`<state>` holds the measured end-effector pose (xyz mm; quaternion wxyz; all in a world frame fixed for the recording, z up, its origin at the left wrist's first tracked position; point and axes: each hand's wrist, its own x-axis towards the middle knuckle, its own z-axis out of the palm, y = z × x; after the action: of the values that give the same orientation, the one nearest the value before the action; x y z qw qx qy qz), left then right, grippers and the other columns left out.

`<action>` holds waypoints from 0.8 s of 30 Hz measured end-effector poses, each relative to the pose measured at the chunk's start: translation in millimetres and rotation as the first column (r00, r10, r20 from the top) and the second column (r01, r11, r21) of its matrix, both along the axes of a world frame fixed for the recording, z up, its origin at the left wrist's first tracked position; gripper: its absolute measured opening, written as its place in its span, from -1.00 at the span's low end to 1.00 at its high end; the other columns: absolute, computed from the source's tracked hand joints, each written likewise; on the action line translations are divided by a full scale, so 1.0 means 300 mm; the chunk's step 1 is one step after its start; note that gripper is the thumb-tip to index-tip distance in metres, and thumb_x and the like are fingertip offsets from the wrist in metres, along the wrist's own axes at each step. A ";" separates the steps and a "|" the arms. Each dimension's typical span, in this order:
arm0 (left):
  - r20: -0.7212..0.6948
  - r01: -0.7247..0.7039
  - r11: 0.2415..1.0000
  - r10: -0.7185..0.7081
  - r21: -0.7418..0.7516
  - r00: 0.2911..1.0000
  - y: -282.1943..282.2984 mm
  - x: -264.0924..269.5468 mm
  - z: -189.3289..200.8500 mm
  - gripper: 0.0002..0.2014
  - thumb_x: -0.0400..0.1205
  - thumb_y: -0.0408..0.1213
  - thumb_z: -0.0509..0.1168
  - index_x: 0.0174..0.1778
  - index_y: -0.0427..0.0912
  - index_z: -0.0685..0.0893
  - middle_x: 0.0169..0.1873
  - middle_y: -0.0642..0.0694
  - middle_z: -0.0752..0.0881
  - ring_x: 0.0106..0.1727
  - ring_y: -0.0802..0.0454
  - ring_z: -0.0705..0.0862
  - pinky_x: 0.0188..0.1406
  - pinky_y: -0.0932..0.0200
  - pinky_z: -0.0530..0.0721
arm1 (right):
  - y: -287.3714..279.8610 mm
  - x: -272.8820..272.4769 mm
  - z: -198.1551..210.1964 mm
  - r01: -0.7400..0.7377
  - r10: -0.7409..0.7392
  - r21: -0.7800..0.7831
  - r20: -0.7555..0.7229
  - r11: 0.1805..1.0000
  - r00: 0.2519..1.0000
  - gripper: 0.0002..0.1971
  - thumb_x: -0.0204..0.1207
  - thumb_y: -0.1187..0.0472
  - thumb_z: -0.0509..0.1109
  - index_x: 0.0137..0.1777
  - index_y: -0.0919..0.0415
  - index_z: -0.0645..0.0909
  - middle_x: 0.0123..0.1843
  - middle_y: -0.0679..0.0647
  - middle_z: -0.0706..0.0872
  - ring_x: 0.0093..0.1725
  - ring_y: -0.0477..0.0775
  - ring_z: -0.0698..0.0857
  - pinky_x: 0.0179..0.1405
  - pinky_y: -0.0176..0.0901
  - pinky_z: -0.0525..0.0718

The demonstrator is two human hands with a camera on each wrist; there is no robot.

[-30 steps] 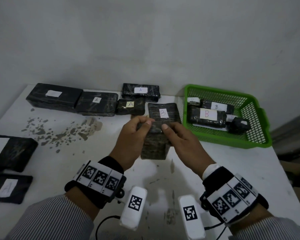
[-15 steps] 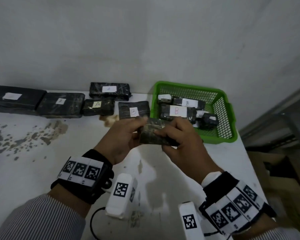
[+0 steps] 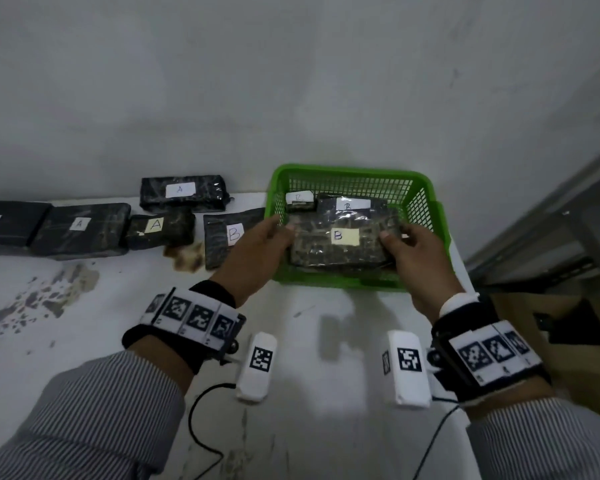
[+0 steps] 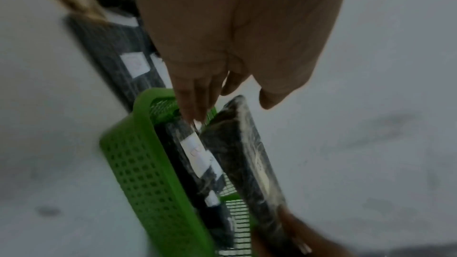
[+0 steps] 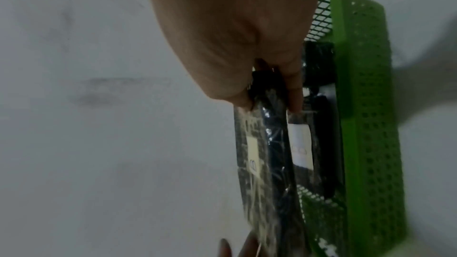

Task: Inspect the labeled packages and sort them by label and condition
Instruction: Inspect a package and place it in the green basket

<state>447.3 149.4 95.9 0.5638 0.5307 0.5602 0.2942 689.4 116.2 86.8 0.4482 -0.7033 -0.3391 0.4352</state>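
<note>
I hold a dark plastic-wrapped package (image 3: 340, 252) with a yellow B label flat over the green basket (image 3: 426, 216), low between its walls. My right hand (image 3: 390, 237) pinches its right end between thumb and fingers (image 5: 294, 93). At the left end is my left hand (image 3: 283, 225); its fingers (image 4: 195, 105) reach nearly straight beneath the package (image 4: 249, 153), and the thumb stands just off the top. In the basket (image 4: 138, 173) lie other B packages (image 3: 349, 204), partly covered. Another B package (image 3: 227, 237) lies on the table left of the basket.
Three A-labelled packages (image 3: 182, 192) (image 3: 158, 228) (image 3: 80, 226) and one more dark package (image 3: 0, 223) line the wall at the back left. A brown stain (image 3: 187, 254) marks the white table (image 3: 84, 323). A cardboard box (image 3: 551, 341) stands past the table's right edge.
Both hands carried the package right from the table's middle to the basket and turned it so the B label faces up. The view swung right with them.
</note>
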 end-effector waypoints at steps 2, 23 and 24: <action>-0.329 0.127 0.985 -0.082 0.118 0.941 0.033 0.003 -0.038 -0.29 0.69 0.30 0.16 0.51 -0.24 0.54 0.39 -0.27 0.66 0.37 -0.22 0.64 0.41 -0.21 0.61 | 0.045 0.035 -0.017 0.033 -0.030 -0.045 0.070 0.998 0.997 -0.64 0.72 0.22 0.42 0.48 0.17 0.57 0.36 0.12 0.73 0.22 0.20 0.78 0.23 0.23 0.81; -0.606 0.450 0.842 -0.196 0.300 0.771 0.036 -0.071 -0.291 -0.27 0.73 -0.13 0.29 0.78 -0.19 0.14 0.80 -0.03 -0.25 0.82 -0.17 -0.11 0.73 -0.27 0.26 | 0.246 -0.039 -0.177 -0.450 0.659 -0.482 0.580 0.752 0.479 -0.37 0.57 0.39 0.45 0.62 0.19 0.34 0.12 0.32 0.76 0.04 0.33 0.75 0.05 0.12 0.78; -0.606 0.451 0.841 -0.198 0.299 0.770 0.036 -0.072 -0.290 -0.28 0.74 -0.13 0.29 0.78 -0.18 0.15 0.81 -0.03 -0.24 0.82 -0.17 -0.11 0.73 -0.27 0.26 | 0.246 -0.039 -0.173 -0.457 0.661 -0.479 0.574 0.749 0.482 -0.36 0.56 0.37 0.47 0.61 0.19 0.36 0.13 0.32 0.77 0.04 0.33 0.75 0.06 0.15 0.80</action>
<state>425.7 160.2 9.0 0.2900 0.7936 0.5166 0.1388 677.7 190.0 34.9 0.0139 -0.7150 -0.6364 0.2890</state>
